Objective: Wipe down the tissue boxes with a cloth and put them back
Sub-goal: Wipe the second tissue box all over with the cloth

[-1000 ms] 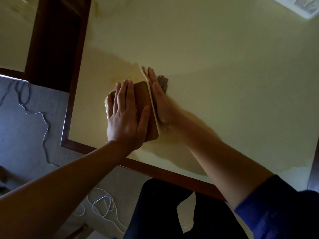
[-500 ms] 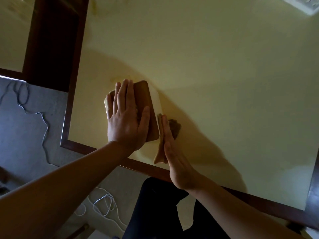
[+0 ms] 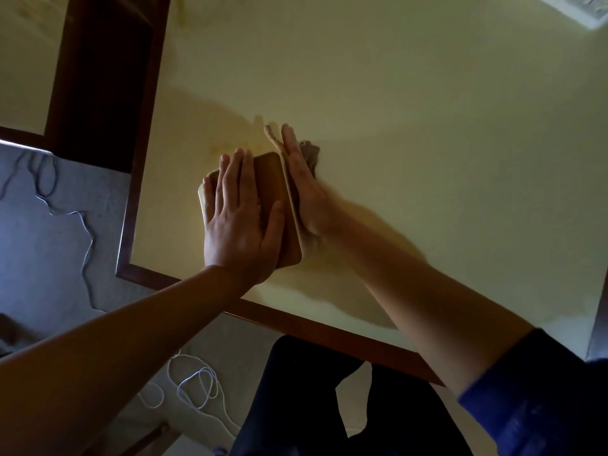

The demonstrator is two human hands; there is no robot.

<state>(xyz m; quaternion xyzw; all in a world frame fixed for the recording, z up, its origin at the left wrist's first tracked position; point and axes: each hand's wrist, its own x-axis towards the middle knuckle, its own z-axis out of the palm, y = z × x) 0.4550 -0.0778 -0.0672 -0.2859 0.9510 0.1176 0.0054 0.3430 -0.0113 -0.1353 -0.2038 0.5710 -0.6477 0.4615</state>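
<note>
Wiping the tissue box [image 3: 276,205] near the table's [image 3: 427,159] left edge: my left hand [image 3: 240,232] presses flat on top, right hand [image 3: 302,189], fingers straight, holds the cloth [image 3: 309,153] against its right side. Next, probably another face.

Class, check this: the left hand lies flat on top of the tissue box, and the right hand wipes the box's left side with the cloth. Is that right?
Not quite. The left hand does lie flat on top of the tissue box, but the right hand presses the cloth against the box's right side, not its left. The head view shows this.
</note>
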